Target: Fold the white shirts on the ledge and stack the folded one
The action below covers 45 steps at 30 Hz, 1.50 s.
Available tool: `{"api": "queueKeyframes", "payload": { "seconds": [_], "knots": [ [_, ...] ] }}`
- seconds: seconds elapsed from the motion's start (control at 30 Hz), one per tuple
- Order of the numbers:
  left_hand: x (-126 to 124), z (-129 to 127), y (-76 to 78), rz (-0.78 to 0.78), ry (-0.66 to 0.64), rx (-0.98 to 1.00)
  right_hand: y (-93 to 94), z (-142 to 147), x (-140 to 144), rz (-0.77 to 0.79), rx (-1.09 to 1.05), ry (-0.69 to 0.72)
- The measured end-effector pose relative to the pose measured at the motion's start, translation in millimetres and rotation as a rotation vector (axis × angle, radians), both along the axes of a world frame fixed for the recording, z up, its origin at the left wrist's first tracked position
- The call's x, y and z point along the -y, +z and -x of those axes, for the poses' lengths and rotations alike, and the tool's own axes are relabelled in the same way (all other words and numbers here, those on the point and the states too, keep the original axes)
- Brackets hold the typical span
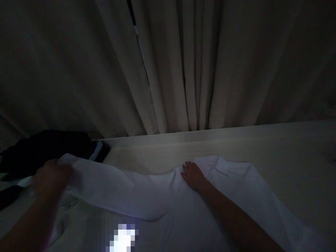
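White shirt (147,196): spread across the pale tabletop (262,150), collar toward the far edge, one sleeve stretched out to the left.

Right hand (193,175): palm down on the shirt just beside the collar, fingers laid flat and slightly spread, pressing the cloth.

Left hand (51,176): at the end of the stretched sleeve, blurred in the dim light; it seems to be closed on the cuff, though the fingers cannot be told apart.

Dark clothes (44,150): a heap at the left of the tabletop, behind the left hand, with a light stripe showing.

Curtain (183,70): pale, hanging in folds behind the far edge of the tabletop.
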State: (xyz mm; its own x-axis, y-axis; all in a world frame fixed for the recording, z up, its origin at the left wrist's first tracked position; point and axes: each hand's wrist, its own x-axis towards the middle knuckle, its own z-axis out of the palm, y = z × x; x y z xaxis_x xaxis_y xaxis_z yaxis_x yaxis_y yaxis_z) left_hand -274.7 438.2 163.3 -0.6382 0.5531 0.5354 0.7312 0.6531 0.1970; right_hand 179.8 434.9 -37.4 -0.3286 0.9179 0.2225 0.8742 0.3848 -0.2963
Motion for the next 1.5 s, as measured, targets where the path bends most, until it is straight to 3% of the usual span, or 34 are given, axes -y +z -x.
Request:
{"api": "queueKeyframes", "payload": {
  "seconds": [0.03, 0.07, 0.13, 0.2, 0.23, 0.27, 0.37, 0.53, 0.7, 0.87, 0.97, 1.03, 1.17, 1.37, 1.43, 1.5],
  "knots": [
    [3.3, -23.8, -10.4, 0.027, 0.000, -0.021, -5.1, -2.0, -2.0, 0.004, 0.011, -0.006],
    [7.9, -53.5, -24.7, -0.016, -0.095, -0.099, -9.7, -3.9, -2.3, 0.007, 0.020, -0.012],
    [19.9, -122.1, -64.8, 0.132, -0.644, -0.150, -16.5, -7.2, -0.1, 0.005, 0.037, -0.018],
    [31.9, -185.8, -113.4, 0.309, -0.904, -0.142, -19.7, -10.2, 2.5, 0.002, 0.056, -0.023],
    [36.2, -210.0, -136.8, 0.445, -0.947, -0.087, -20.5, -12.0, 3.1, 0.003, 0.065, -0.030],
    [38.7, -227.3, -157.5, 0.551, -0.910, -0.001, -21.2, -14.3, 3.2, 0.008, 0.074, -0.038],
    [36.0, -239.6, -195.1, 0.640, -0.756, 0.080, -24.0, -24.7, 0.9, 0.022, 0.086, -0.062],
    [21.5, -214.9, -199.2, 0.604, -0.614, 0.013, -28.7, -40.5, -1.8, 0.009, 0.076, -0.141],
    [18.8, -214.2, -202.7, 0.556, -0.522, 0.040, -26.4, -41.8, 0.2, 0.010, 0.066, -0.165],
    [30.5, -226.4, -195.6, 0.499, -0.589, -0.064, -25.2, -41.9, -2.3, 0.015, 0.072, -0.150],
    [49.7, -237.7, -191.3, 0.504, -0.837, -0.132, -23.6, -44.5, -7.5, 0.019, 0.080, -0.095],
    [63.6, -239.4, -194.2, 0.562, -0.916, -0.094, -21.8, -46.5, -10.8, 0.018, 0.096, -0.056],
    [80.2, -225.9, -205.3, 0.613, -0.798, -0.035, -21.3, -49.5, -14.6, 0.020, 0.099, -0.024],
    [79.4, -219.4, -210.0, 0.630, -0.779, -0.050, -17.6, -51.7, -22.3, 0.026, 0.065, -0.028],
    [76.8, -222.8, -208.3, 0.650, -0.771, -0.067, -7.4, -45.6, -14.3, 0.029, 0.050, -0.038],
    [73.8, -226.4, -204.5, 0.673, -0.772, -0.080, 5.3, -31.7, 12.2, -0.007, 0.015, -0.016]
  ]
}}
